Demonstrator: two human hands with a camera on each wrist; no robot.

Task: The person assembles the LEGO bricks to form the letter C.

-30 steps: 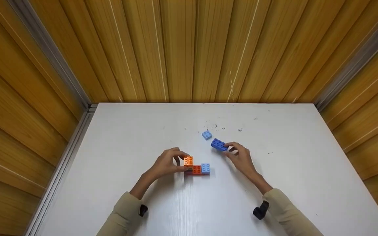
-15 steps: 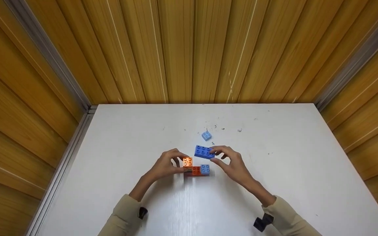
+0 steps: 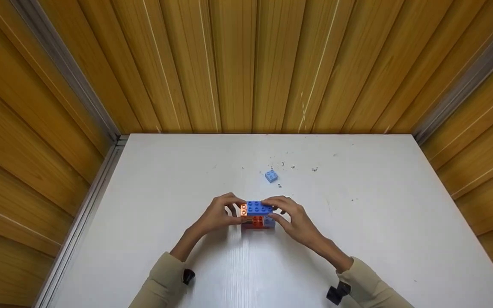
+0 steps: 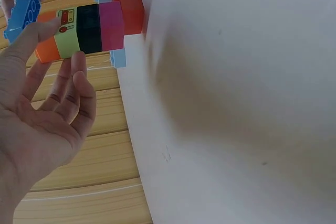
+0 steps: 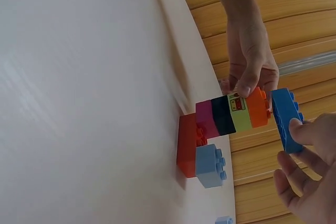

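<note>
Your left hand [image 3: 218,216] grips the stack [image 5: 224,115] near its top; your right hand [image 3: 294,217] pinches the blue brick [image 3: 256,208] at its right end, above the stack. It should feel light and stiff; hold its long sides. Beyond lies a loose light-blue brick [image 3: 271,176].
</note>
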